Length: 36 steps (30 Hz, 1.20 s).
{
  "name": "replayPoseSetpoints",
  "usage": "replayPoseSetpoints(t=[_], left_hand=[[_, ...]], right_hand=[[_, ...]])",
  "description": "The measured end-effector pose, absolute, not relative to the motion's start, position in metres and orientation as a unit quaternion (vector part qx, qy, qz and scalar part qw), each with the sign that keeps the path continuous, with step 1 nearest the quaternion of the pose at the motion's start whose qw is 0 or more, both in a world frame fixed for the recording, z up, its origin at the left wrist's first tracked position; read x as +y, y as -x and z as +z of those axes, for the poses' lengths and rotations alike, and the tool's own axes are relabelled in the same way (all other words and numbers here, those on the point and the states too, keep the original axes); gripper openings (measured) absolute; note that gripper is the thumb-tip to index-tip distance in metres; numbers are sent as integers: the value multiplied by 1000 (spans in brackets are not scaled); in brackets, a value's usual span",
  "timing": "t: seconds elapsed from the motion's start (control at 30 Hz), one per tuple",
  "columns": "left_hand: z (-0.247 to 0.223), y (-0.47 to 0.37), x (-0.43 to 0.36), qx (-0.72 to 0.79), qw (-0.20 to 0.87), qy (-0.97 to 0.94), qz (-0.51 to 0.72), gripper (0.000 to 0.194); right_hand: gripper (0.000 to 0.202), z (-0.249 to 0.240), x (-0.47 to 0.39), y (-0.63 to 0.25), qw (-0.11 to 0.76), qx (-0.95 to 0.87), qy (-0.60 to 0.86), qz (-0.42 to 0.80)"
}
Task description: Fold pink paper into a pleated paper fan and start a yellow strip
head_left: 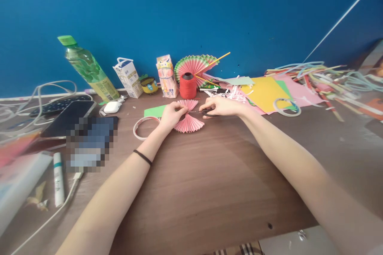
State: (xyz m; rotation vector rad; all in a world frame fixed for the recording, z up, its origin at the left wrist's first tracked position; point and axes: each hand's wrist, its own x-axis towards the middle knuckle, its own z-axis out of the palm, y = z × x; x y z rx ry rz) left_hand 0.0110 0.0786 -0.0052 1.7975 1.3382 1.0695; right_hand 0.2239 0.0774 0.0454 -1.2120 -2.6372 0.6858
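A pleated pink paper fan (189,124), pinched in at its middle like a bow, rests on the table with its two halves spread. My left hand (173,114) grips it at the narrow middle between thumb and fingers. Black-handled scissors (209,115) are in my right hand (220,106), their blades pointing left at the fan's middle. Whether the blades touch paper or thread there I cannot tell. Just behind the fan stands a spool of red thread (188,87). A strip of green paper (154,110) and a roll of tape (135,130) lie beside my left hand.
Behind the spool leans a larger pink and green fan (191,63) with a yellow stick. Yellow paper (266,93), another tape roll (287,114) and paper strips (323,73) lie right. A green-capped bottle (89,67), milk carton (128,76), phones (70,118) and marker (58,179) stand or lie left.
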Motion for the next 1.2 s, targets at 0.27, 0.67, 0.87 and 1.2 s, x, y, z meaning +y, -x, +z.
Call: replayPoseSetpoints(t=[0.27,0.67,0.87,1.2], left_hand=[[-5,-11,78,506,328,-686,407,18],[-5,-14,78,483,303,-709,416,15],[-6,-15,79,478,273,-727,410,15],[-6,-15,79,476,263,-736,404,17]], right_hand=[[35,47,75,-222,78,-877,416,227],[30,48,74,-222,82,-876,414,233],[32,46,77,-224,81,-876,411,239],[29,45,77,-223,88,-881,404,231]])
